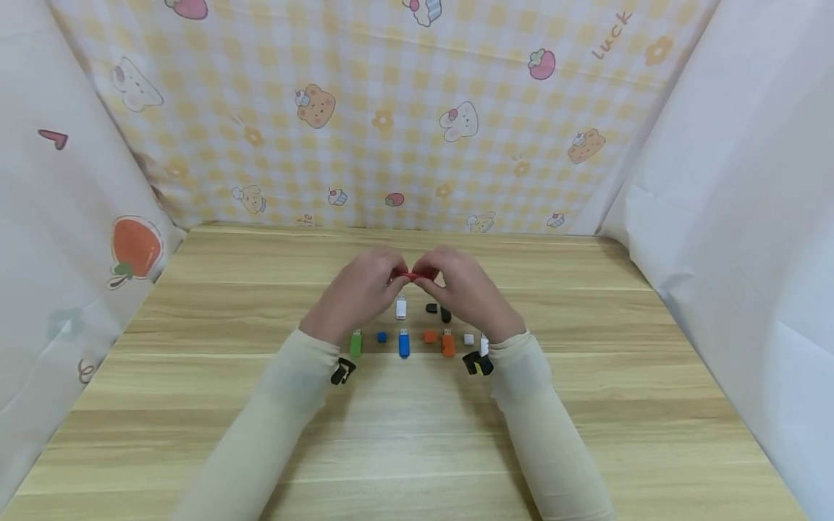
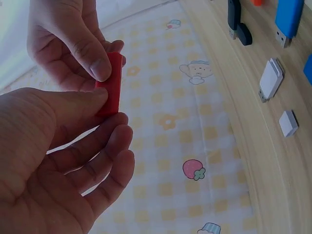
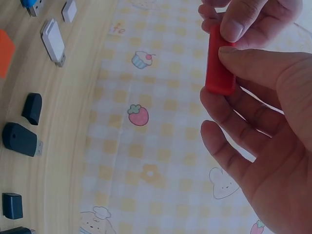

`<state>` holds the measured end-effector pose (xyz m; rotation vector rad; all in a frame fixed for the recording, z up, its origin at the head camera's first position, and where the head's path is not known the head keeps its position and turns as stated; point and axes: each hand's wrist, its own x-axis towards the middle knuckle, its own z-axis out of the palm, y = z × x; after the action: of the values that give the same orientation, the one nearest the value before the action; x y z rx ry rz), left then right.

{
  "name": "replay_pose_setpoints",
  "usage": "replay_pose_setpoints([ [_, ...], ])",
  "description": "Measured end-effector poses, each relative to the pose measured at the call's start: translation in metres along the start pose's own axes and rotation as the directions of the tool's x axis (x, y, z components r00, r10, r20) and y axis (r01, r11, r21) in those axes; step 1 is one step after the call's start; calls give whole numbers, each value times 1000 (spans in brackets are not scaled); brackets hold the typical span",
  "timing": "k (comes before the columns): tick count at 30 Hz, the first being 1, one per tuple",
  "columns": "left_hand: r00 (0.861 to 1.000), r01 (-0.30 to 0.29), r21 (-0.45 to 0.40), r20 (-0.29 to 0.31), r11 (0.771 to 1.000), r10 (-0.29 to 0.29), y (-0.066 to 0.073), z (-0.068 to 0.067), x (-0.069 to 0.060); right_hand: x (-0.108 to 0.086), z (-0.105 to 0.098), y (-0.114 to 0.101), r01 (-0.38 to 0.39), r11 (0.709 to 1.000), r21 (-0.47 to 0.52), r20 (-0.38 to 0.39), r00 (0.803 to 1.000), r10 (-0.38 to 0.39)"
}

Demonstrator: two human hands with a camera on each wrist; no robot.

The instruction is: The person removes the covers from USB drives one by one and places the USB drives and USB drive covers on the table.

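Note:
Between both hands, above the far part of the table, is a red USB stick (image 2: 115, 85), its metal plug not showing. My left hand (image 1: 358, 293) pinches one end between thumb and fingers. The other end is pinched by my right hand (image 1: 465, 289), and the two thumbs lie close together on the red surface. In the right wrist view the red USB stick (image 3: 214, 68) looks like one closed piece. Below the hands lie a white USB stick (image 1: 400, 310), a black cap (image 1: 431, 308) and a black USB stick (image 1: 446, 315).
Nearer me on the wooden table (image 1: 404, 449) is a row: green USB stick (image 1: 355, 345), blue cap (image 1: 381, 337), blue USB stick (image 1: 404, 345), orange cap (image 1: 429, 336), orange USB stick (image 1: 448, 345), white cap (image 1: 468, 339). A checked cloth (image 1: 391, 159) hangs behind.

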<state>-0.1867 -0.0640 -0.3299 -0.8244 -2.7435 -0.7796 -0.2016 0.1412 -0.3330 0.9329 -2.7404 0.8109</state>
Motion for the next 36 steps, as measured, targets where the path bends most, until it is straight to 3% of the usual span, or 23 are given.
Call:
replay_pose_setpoints([
  [13, 998, 38, -48, -49, 998, -40, 0, 0, -9, 0, 7, 2, 85, 996, 20, -25, 996, -84],
  [23, 996, -5, -103, -87, 995, -4, -7, 6, -15, -1, 7, 5, 134, 990, 41, -15, 991, -133],
  [36, 996, -10, -118, -89, 993, -1, -6, 6, -16, -1, 6, 9, 152, 986, 64, -11, 988, -152],
])
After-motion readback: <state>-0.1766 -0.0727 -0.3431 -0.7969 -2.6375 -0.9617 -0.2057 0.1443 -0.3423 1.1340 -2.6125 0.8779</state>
